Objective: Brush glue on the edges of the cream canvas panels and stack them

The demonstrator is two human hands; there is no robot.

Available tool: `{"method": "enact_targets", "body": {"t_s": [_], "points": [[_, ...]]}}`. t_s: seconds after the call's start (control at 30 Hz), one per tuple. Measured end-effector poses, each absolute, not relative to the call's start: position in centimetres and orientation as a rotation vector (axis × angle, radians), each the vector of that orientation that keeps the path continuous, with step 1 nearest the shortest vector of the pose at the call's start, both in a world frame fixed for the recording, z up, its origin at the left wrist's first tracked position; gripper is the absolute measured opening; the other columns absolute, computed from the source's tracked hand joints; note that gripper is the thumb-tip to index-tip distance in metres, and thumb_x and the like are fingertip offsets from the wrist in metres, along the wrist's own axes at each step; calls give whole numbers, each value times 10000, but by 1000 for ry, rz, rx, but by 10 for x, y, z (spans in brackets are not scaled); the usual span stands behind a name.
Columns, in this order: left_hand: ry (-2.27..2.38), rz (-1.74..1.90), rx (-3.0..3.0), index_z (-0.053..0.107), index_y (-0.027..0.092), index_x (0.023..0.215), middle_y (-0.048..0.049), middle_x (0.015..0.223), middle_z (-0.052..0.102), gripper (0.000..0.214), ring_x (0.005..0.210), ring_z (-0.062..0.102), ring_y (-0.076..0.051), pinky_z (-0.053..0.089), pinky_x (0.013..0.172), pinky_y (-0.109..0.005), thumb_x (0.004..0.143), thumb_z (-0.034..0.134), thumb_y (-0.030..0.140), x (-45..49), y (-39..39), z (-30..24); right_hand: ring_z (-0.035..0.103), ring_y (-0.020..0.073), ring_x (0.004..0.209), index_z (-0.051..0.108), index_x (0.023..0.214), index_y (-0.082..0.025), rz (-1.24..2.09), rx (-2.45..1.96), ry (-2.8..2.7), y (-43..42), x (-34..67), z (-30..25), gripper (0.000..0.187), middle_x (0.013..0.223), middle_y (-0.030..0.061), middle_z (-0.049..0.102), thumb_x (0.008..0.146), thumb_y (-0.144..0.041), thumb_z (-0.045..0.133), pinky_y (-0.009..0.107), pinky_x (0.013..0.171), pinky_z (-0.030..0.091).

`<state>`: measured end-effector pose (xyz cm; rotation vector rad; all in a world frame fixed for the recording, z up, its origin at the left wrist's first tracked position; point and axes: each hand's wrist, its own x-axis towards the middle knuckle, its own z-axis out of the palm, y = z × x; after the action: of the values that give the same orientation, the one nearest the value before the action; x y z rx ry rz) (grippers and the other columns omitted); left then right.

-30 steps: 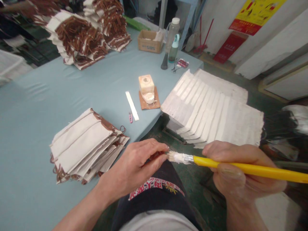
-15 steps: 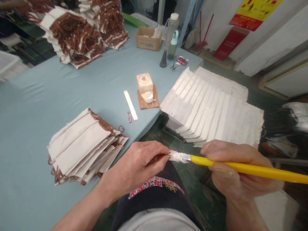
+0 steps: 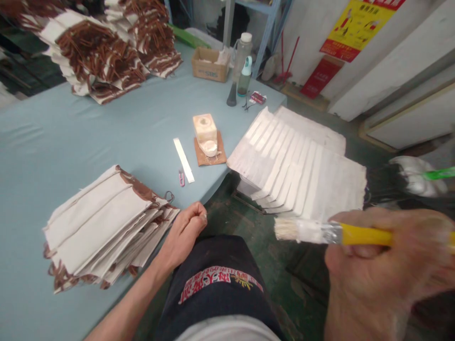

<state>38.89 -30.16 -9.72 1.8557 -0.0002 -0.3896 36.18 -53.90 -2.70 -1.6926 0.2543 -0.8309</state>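
Observation:
My right hand (image 3: 384, 255) is wrapped round the yellow handle of a paintbrush (image 3: 305, 231). The brush's pale bristles point left, with white stuff wrapped or caked near the metal band. Fingers curled together, my left hand (image 3: 190, 221) rests by the table's edge; a tiny white speck shows at its fingertips, too small to name. Left of that hand lies a stack of cream fabric pieces with brown ties (image 3: 99, 213). Beyond the brush, white strips (image 3: 284, 166) lie fanned out in overlapping rows on a board.
On the blue-grey table (image 3: 142, 128) are a block-shaped holder with a white cup (image 3: 205, 129), a white strip (image 3: 184, 161) and pink thread snips (image 3: 181, 178). Farther back stand a cardboard box (image 3: 209, 71), bottles (image 3: 244, 78) and heaped brown-and-cream fabric (image 3: 103, 57).
The brush has moved right, away from my left hand, so its bristles now show bare of fingers. My left hand has drawn back left towards the table edge. The view has shifted slightly.

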Motion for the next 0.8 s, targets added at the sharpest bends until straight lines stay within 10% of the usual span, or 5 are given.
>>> {"method": "enact_targets", "body": {"t_s": [0.17, 0.37, 0.8], "points": [[-285, -313, 1883, 381, 218, 666, 61, 616, 374, 399, 559, 353, -107, 301, 571, -272, 1048, 388, 331, 377, -312, -55, 323, 83, 329, 617, 662, -193, -776, -1518, 344, -526, 372, -36, 299, 460, -79, 413, 911, -306, 736, 239, 326, 230], [-355, -430, 1778, 684, 164, 925, 14, 722, 648, 156, 631, 542, -110, 417, 605, -223, 983, 572, 257, 376, -320, -35, 417, 105, 349, 646, 712, -196, -749, -1594, 228, -522, 362, -42, 308, 500, -60, 507, 979, -332, 717, 245, 344, 348], [-249, -508, 1645, 601, 156, 697, 41, 605, 538, 154, 571, 440, -86, 360, 537, -202, 829, 579, 234, 379, -325, -33, 590, 170, 436, 711, 792, -200, -897, -1763, -36, -522, 354, -48, 173, 609, -17, 638, 954, -254, 739, 340, 467, 534]]}}
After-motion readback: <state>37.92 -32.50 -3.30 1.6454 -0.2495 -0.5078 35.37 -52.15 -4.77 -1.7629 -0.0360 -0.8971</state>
